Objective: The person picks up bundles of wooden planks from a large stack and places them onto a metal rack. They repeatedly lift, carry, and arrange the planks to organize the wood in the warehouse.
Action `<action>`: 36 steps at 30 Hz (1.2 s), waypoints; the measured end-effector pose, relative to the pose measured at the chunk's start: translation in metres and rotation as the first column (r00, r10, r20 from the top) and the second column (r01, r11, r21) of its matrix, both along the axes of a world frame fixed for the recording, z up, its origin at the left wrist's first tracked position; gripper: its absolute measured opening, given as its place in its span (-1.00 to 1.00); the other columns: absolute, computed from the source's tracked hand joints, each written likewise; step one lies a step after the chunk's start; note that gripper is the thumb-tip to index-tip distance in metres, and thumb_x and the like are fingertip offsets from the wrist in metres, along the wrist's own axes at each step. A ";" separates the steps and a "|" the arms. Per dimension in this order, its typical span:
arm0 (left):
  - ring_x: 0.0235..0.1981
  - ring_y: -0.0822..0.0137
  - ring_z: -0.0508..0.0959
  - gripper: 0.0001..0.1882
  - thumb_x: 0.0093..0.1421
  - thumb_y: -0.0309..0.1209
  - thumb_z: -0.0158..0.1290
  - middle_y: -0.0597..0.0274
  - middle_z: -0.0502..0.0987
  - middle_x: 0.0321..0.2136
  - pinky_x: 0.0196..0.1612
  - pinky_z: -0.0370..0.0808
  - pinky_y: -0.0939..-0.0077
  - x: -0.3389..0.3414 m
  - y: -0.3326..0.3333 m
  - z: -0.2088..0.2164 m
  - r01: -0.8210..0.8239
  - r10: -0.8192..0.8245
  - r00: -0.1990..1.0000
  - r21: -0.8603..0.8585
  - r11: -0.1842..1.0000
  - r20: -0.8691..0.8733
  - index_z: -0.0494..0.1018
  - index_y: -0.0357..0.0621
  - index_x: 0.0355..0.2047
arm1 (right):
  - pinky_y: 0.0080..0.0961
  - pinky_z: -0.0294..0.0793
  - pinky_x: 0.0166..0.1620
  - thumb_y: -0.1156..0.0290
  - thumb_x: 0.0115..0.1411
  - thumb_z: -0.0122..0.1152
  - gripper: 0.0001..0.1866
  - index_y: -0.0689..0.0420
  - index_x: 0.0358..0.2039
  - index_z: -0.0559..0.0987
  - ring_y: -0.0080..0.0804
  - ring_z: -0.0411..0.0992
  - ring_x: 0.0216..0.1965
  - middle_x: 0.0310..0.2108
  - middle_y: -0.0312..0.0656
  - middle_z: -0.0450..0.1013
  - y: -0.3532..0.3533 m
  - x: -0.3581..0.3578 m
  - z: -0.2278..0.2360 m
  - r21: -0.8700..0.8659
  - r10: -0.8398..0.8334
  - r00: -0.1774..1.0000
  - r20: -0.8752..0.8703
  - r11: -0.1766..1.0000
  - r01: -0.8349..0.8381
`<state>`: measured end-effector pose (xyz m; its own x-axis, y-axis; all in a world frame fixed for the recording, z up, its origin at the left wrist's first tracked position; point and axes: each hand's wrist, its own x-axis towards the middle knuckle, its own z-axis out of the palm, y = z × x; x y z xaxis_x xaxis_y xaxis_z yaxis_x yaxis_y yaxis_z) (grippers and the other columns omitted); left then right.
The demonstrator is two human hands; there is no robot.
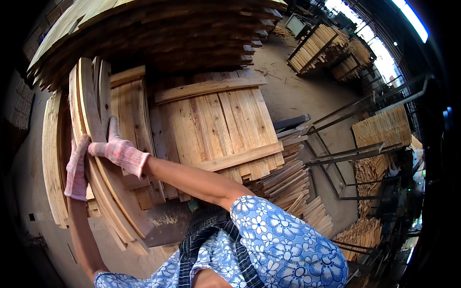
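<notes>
Several long, pale wooden boards (111,187) stand on edge, pressed together and tilted, at the left. My left hand (77,168), in a pink and white knit glove, grips the bundle from its left side. On the other side my right hand (120,150), in a matching glove, is closed on the same boards, its arm reaching across from the right. Parts of the fingers of both hands are hidden by the wood. Just right of the bundle are slatted wooden panels, the nearest large one (206,125) lying flat with a batten across each end.
A tall stack of boards (158,33) rises at the far side. More upright boards (51,158) stand left of my hands. Thin wood strips (288,185) are piled at the right, beside a dark metal frame (326,168). Farther off are bundled wood stacks (314,48).
</notes>
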<state>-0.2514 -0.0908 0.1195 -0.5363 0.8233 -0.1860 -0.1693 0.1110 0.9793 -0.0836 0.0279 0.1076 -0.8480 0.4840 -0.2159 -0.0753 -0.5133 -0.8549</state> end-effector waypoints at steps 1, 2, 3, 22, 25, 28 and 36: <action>0.05 0.46 0.53 -0.39 0.35 -0.11 0.15 0.27 0.52 0.05 0.16 0.46 0.53 0.008 -0.004 0.002 -0.045 0.045 0.999 -0.004 0.999 0.003 0.33 -0.16 0.30 | -0.45 0.17 0.36 0.16 0.03 0.50 0.41 0.12 0.50 -0.47 -0.25 0.19 0.36 0.37 0.00 0.19 -0.001 0.012 0.011 0.047 -0.019 1.000 0.024 0.999 0.018; -0.01 0.44 0.56 -0.34 0.33 -0.13 0.19 0.26 0.54 0.00 0.06 0.54 0.49 0.039 0.013 0.023 -0.045 0.045 0.999 -0.037 0.998 0.015 0.25 -0.13 0.32 | -0.46 0.16 0.36 0.19 0.01 0.48 0.42 0.08 0.50 -0.49 -0.19 0.19 0.36 0.38 0.01 0.16 0.004 0.031 0.023 0.101 -0.055 0.997 0.060 0.994 0.048; -0.04 0.43 0.58 -0.33 0.31 -0.15 0.21 0.25 0.55 -0.02 0.01 0.57 0.47 0.065 0.022 0.039 -0.024 0.025 0.998 -0.032 0.999 0.053 0.24 -0.11 0.32 | -0.47 0.11 0.37 0.17 -0.02 0.48 0.43 0.06 0.50 -0.49 -0.17 0.15 0.38 0.37 0.05 0.16 0.010 0.056 0.041 0.113 -0.053 0.995 0.087 0.993 0.043; -0.08 0.23 0.62 -0.03 0.14 -0.13 0.26 0.04 0.56 -0.06 -0.07 0.57 0.42 0.261 0.199 -0.077 0.119 -0.346 0.904 -0.632 0.766 -0.249 0.00 -0.02 0.45 | -0.09 0.43 0.20 -0.03 0.10 0.33 0.13 0.20 0.48 -0.08 0.30 0.33 0.24 0.23 0.42 0.30 0.145 0.280 -0.074 0.684 -0.573 0.465 0.675 0.722 -0.103; -0.17 0.21 0.61 0.09 0.03 0.03 0.26 0.04 0.59 -0.20 -0.15 0.53 0.40 0.276 0.202 -0.059 0.083 -0.384 0.839 -0.606 0.791 -0.385 -0.03 -0.04 0.46 | -0.10 0.42 0.21 0.03 0.13 0.29 0.06 0.19 0.47 -0.05 0.24 0.38 0.22 0.28 0.36 0.26 0.157 0.292 -0.112 0.748 -0.605 0.549 0.577 0.661 -0.058; -0.19 0.21 0.59 0.05 0.02 -0.13 0.25 0.05 0.58 -0.20 -0.12 0.52 0.37 0.251 0.183 -0.067 0.138 -0.302 0.890 -0.428 0.893 -0.341 -0.02 -0.14 0.44 | -0.15 0.39 0.26 0.06 0.17 0.28 0.04 0.17 0.48 -0.07 0.19 0.38 0.22 0.31 0.30 0.25 0.166 0.297 -0.107 0.700 -0.515 0.627 0.585 0.711 -0.068; -0.04 0.06 0.61 0.09 0.10 -0.07 0.25 -0.07 0.59 -0.03 0.05 0.51 0.24 0.211 0.171 -0.079 -0.004 -0.403 0.813 -0.697 0.717 -0.420 -0.13 0.04 0.51 | -0.08 0.53 0.08 0.22 0.21 0.26 -0.02 -0.01 0.50 -0.11 0.10 0.50 0.02 0.13 0.15 0.36 0.176 0.353 -0.099 0.754 -0.642 0.396 0.656 0.574 -0.319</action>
